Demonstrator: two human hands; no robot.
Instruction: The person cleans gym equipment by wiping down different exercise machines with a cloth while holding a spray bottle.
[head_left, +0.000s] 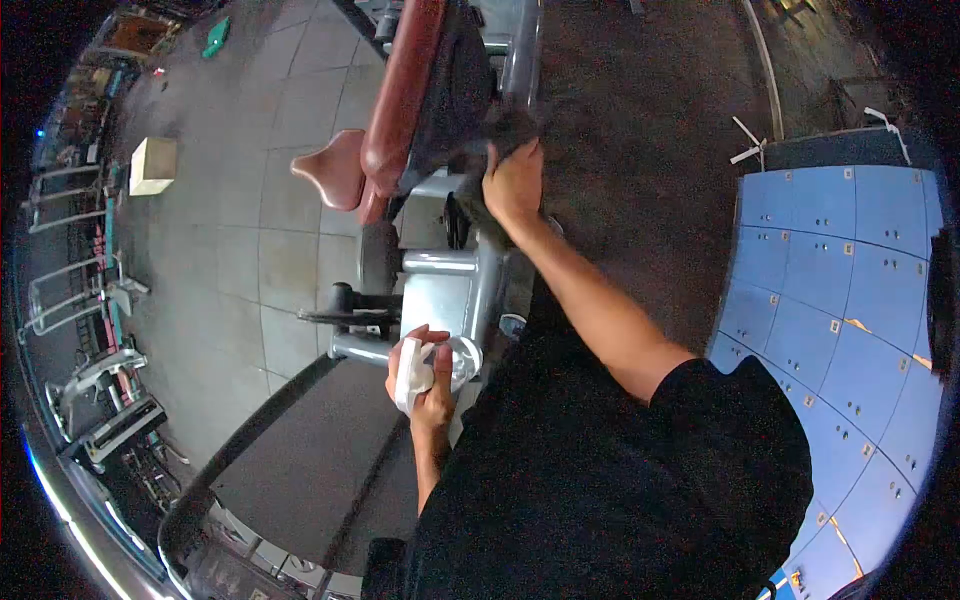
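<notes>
My left hand (pixel 432 400) is wrapped round what looks like a spray bottle (pixel 408 376), with a white head and a clear, rounded body, held above the grey frame of a gym machine. Farther forward, my right hand (pixel 515 185) is closed on a dark cloth (pixel 512 125), which is blurred and partly hidden by the fingers. That cloth is against the dark side of the machine, by its reddish-brown padded backrest (pixel 400 100). A smaller reddish-brown pad (pixel 332 170) sticks out to the left of the backrest.
Blue lockers (pixel 800 270) line the right side. Machine bars and a black handle (pixel 345 297) lie left of my left hand. A large dark panel (pixel 290 460) is at lower left. Other gym equipment (pixel 105 390), a pale box (pixel 153 166) and a green object (pixel 215 37) are farther left.
</notes>
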